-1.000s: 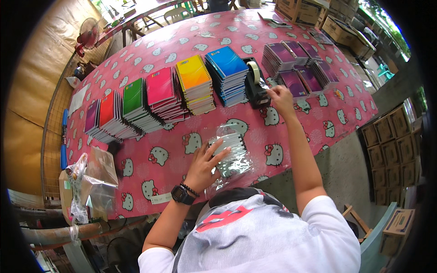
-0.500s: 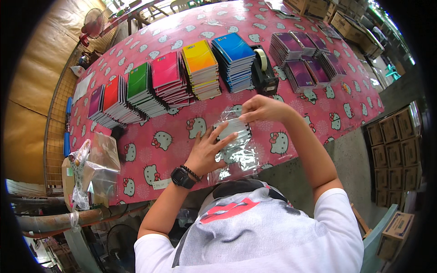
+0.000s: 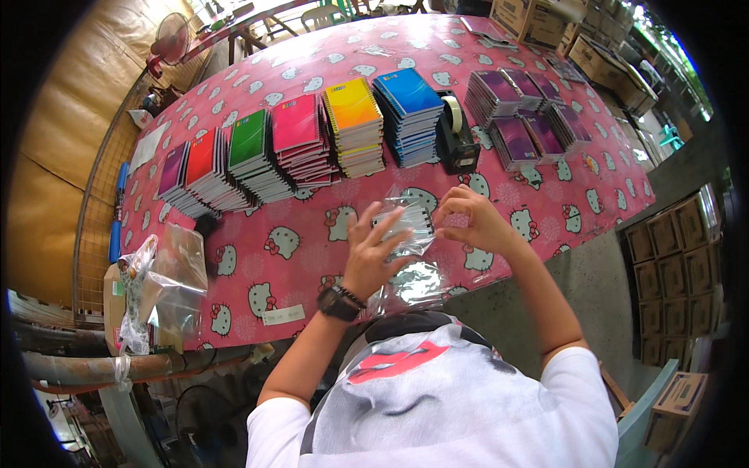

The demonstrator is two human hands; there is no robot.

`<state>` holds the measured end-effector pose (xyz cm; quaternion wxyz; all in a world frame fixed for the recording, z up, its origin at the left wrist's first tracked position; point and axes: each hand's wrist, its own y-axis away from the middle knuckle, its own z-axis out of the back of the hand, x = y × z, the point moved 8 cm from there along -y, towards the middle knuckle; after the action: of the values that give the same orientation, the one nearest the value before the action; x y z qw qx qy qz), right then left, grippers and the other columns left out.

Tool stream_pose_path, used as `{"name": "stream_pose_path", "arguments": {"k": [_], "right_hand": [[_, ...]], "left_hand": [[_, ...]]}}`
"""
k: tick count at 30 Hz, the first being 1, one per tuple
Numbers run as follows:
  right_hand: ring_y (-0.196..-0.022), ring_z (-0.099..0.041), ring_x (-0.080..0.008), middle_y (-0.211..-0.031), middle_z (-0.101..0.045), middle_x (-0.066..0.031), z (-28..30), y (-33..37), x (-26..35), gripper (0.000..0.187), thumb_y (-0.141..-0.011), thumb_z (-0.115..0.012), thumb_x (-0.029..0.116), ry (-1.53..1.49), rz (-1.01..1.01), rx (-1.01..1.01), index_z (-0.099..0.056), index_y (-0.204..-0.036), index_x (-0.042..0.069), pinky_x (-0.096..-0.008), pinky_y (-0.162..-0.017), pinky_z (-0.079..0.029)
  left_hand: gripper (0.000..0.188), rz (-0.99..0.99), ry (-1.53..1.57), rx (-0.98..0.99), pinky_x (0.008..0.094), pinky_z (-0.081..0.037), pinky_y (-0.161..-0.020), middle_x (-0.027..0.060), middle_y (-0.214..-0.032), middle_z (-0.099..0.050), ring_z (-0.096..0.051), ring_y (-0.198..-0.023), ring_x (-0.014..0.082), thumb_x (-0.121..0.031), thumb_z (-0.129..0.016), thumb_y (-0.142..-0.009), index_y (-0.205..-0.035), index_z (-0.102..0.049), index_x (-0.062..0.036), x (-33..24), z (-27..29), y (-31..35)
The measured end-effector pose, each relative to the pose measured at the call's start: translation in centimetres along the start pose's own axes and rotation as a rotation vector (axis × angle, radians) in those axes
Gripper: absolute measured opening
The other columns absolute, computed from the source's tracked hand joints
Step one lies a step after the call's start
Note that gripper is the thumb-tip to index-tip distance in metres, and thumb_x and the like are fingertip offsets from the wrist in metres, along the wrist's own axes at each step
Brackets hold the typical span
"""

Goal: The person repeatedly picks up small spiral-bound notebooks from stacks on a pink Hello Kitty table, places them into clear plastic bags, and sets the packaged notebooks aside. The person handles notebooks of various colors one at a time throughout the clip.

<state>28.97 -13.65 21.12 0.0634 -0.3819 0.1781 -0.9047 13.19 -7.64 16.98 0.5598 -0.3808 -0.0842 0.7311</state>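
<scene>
A white-faced spiral notebook [image 3: 417,226], possibly a small stack, lies inside a glossy clear plastic bag [image 3: 417,282] near the table's front edge. Over its left side, my left hand [image 3: 376,248] spreads its fingers, the tips resting on or just above the plastic. My right hand [image 3: 472,222] is at the notebook's right edge, fingers bent and thumb apart, with nothing visible between them. Whether the right fingertips touch the plastic is hard to tell. Behind my hands stand stacks of spiral notebooks, among them yellow [image 3: 353,105], blue [image 3: 407,92] and pink [image 3: 296,123] ones.
A black tape dispenser [image 3: 459,136] stands right of the blue stack, with purple notebook stacks [image 3: 515,140] beyond it. Green [image 3: 248,140] and red [image 3: 201,152] stacks are at left. Clear plastic bags [image 3: 178,269] lie at the left table edge. Cardboard boxes [image 3: 677,249] are piled at right.
My right hand has loosened from its pinch at the bag's top and moved down and right, its fingers parting. My left hand has shifted slightly right, still over the notebook.
</scene>
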Motion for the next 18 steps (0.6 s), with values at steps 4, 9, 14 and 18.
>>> {"name": "stream_pose_path", "arguments": {"k": [4,9,14,18], "right_hand": [[-0.085,-0.056,-0.0214,-0.083,-0.062,-0.0055,0.6,1.4,-1.6,0.017,-0.069,-0.075,0.011,-0.247,-0.202,-0.254,-0.066,-0.081,0.004,-0.0328,-0.077,-0.044],[-0.090,-0.053,-0.0225,-0.086,-0.061,-0.0043,-0.6,3.6,-0.8,0.021,-0.069,-0.076,0.018,-0.113,-0.083,-0.241,-0.067,-0.085,0.008,-0.0330,-0.081,-0.041],[-0.096,-0.049,-0.0227,-0.089,-0.060,-0.0012,-3.9,1.6,2.3,0.019,-0.069,-0.077,0.023,0.000,0.059,-0.180,-0.069,-0.082,0.012,-0.0350,-0.083,-0.038],[-0.091,-0.051,-0.0192,-0.093,-0.061,-0.0016,-3.3,0.5,2.3,0.016,-0.076,-0.072,0.022,-0.111,0.125,-0.211,-0.070,-0.085,0.009,-0.0339,-0.079,-0.041]], "left_hand": [[0.018,-0.031,0.129,-0.136,0.0470,-0.025,-0.107,-0.0007,-0.107,-0.066,-0.052,-0.115,0.0226,-0.011,-0.076,-0.066,-0.083,-0.071,-0.0132,-1.6,1.0,-1.9],[0.034,0.211,0.407,-0.278,0.0419,-0.032,-0.101,0.0053,-0.099,-0.066,-0.055,-0.103,0.0251,-0.018,-0.081,-0.062,-0.092,-0.067,-0.0129,1.4,4.9,-2.0],[0.038,0.080,0.099,-0.090,0.0409,-0.037,-0.093,0.0047,-0.106,-0.060,-0.047,-0.110,0.0284,-0.022,-0.080,-0.062,-0.095,-0.067,-0.0126,0.4,0.4,0.2],[0.042,0.027,0.032,-0.163,0.0414,-0.035,-0.096,0.0036,-0.110,-0.060,-0.045,-0.113,0.0283,-0.018,-0.080,-0.061,-0.101,-0.067,-0.0150,0.9,0.1,0.6]]}}
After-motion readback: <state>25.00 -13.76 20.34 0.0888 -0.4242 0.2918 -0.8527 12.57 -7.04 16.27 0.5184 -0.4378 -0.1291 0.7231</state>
